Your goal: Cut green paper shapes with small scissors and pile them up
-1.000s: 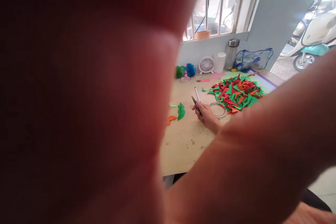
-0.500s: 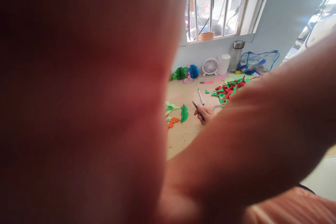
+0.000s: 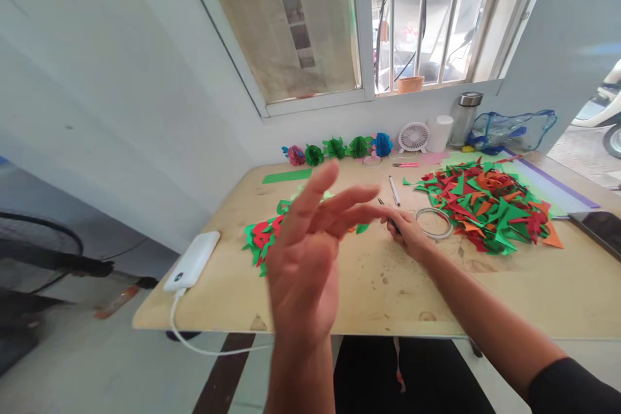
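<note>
My left hand (image 3: 310, 252) is raised in front of the camera above the table, its fingers spread and nothing in them. Partly hidden behind it are red and green paper cut-outs (image 3: 262, 236). Over the table's middle, my right hand (image 3: 405, 231) is closed around dark, pointed tweezers (image 3: 394, 223), whose tips point away to the left. A white pen (image 3: 394, 191) lies just beyond that hand. Beside it on the right sits a roll of tape (image 3: 433, 224).
A big heap of red, green and orange paper scraps (image 3: 490, 207) covers the table's right part. Along the wall stand paper honeycomb figures (image 3: 334, 147), a small fan (image 3: 414, 137) and a glass bottle (image 3: 466, 119). A white power bank (image 3: 193, 262) lies at the left edge, its cable hanging down.
My left hand, which blocked much of the view close to the camera, has moved away and down. More of the table now shows. The right hand still holds the tweezers.
</note>
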The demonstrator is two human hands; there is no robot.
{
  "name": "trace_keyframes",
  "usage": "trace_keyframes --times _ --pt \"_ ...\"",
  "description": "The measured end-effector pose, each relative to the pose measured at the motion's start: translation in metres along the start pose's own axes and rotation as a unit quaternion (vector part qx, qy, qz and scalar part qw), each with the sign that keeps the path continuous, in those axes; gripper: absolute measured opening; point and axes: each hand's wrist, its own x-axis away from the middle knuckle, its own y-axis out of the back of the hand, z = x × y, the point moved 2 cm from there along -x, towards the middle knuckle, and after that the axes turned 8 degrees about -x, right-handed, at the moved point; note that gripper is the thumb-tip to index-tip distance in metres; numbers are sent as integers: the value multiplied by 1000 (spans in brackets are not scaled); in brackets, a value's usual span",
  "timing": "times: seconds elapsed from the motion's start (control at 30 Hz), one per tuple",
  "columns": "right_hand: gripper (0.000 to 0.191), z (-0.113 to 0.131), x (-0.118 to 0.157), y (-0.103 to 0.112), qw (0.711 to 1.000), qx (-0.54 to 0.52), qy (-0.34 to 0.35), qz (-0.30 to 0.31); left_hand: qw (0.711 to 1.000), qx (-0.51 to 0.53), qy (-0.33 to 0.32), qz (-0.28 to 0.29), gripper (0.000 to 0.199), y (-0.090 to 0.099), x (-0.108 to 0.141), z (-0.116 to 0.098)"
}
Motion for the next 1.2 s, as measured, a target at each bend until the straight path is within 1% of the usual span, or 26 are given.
trace_keyframes --times 0.07,0.1,0.13,0.2,0.23,0.3,0.33,0.4,0.47,0.53,0.6,0.67,0.73,0.77,0.83,0.93,1.07,1.2 --pt "50 0 -1 -1 1000 -24 -16 7 994 -91 57 -3 36 -9 -7 42" --pt "50 0 -1 -1 999 -37 -23 10 983 -161 88 9 32 -16 -9 66" --pt "50 1 -1 -1 998 -46 -29 10 964 -238 114 21 27 -23 -10 90" --pt "51 3 0 -2 998 -56 -31 9 900 -401 136 105 21 -40 -9 131" --pt "51 4 1 -2 998 -58 -30 9 867 -461 131 136 20 -47 -7 145" --pt "51 6 3 -2 997 -63 -30 12 818 -538 103 176 22 -61 -2 162" --pt "51 6 4 -2 997 -64 -29 11 799 -563 91 189 22 -66 -1 166" --pt "51 6 3 -1 998 -61 -29 7 781 -588 79 196 22 -73 0 171" --pt "51 3 2 -1 997 -62 -36 9 776 -595 79 191 16 -76 -1 175" --pt "50 1 1 0 997 -69 -44 11 785 -588 86 173 16 -75 -3 179" --pt "50 1 -1 0 995 -85 -44 6 811 -560 85 144 16 -73 -3 180" --pt "49 3 -1 0 993 -109 -34 -8 848 -512 71 119 16 -72 -1 179" --pt "47 6 -1 1 991 -132 -24 -28 878 -463 50 110 16 -73 3 176" --pt "45 8 -1 1 989 -138 -21 -39 888 -444 40 111 16 -74 5 174" --pt "43 10 0 3 988 -138 -19 -61 899 -420 21 119 16 -76 8 171" --pt "43 10 -1 4 988 -124 -9 -87 899 -410 -11 152 16 -80 11 169" --pt "46 7 -4 7 987 -117 9 -110 883 -419 -52 204 17 -83 13 168" --pt "47 8 -6 9 987 -128 18 -101 876 -427 -71 211 19 -85 14 169"
